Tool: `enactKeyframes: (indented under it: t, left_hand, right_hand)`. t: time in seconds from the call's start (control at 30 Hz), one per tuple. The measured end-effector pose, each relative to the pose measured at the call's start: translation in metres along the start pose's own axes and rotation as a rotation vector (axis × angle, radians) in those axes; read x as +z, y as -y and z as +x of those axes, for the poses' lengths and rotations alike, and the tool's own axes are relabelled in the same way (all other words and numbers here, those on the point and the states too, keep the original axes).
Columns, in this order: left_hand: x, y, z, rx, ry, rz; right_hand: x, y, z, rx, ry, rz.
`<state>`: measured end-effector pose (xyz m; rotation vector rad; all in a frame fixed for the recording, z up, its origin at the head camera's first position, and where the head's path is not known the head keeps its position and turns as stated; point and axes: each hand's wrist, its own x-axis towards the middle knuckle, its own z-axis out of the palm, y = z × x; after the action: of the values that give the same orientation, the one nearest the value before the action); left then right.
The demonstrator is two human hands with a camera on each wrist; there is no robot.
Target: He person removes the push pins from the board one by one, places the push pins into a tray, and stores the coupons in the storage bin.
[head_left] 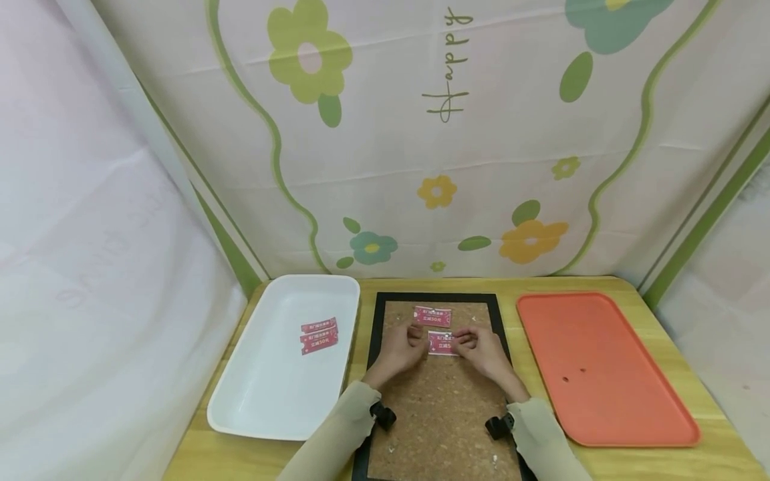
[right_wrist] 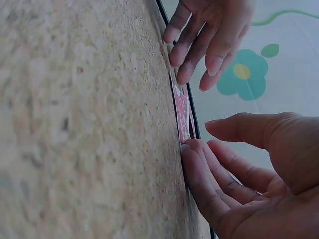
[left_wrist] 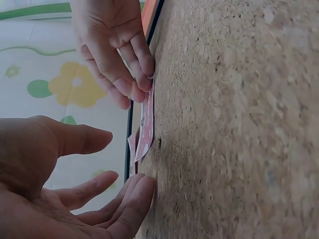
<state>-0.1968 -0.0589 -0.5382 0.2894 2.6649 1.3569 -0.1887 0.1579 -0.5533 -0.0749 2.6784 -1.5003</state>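
A pink paper coupon [head_left: 441, 343] with white print lies on the cork board [head_left: 445, 414], between both hands. Its right end is touched by the fingertips of my right hand [head_left: 481, 347], whose thumb stands apart from the fingers in the right wrist view. My left hand [head_left: 402, 347] is at the coupon's left end, fingers loosely bent and thumb apart; whether it touches the paper I cannot tell. Just beyond, a second pink coupon [head_left: 432, 316] lies near the board's far edge, with a small pale spot at its top.
A white tray [head_left: 265, 387] on the left holds pink coupons [head_left: 319, 336], partly overlapping. On the right is an orange tray [head_left: 607, 374] with two small dark spots. A black frame [head_left: 375, 334] borders the cork, and a flowered cloth [head_left: 385, 167] hangs behind the wooden table [head_left: 252, 461].
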Motion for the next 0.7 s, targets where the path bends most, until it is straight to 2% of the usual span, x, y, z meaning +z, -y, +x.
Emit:
enactKeyframes:
  t: [0.27,0.43,0.7]
  left_hand:
    - [0.005,0.000,0.004,-0.026,-0.028,0.020]
    - [0.007,-0.004,0.004,-0.054,-0.017,0.011]
    - [0.016,-0.004,0.007,-0.054,-0.026,-0.085]
  right_hand:
    - [0.002,0.001,0.001,-0.008,0.008,-0.013]
    - [0.004,0.001,0.003,0.014,0.027,-0.013]
    - [0.006,0.001,0.006,0.040,0.029,-0.015]
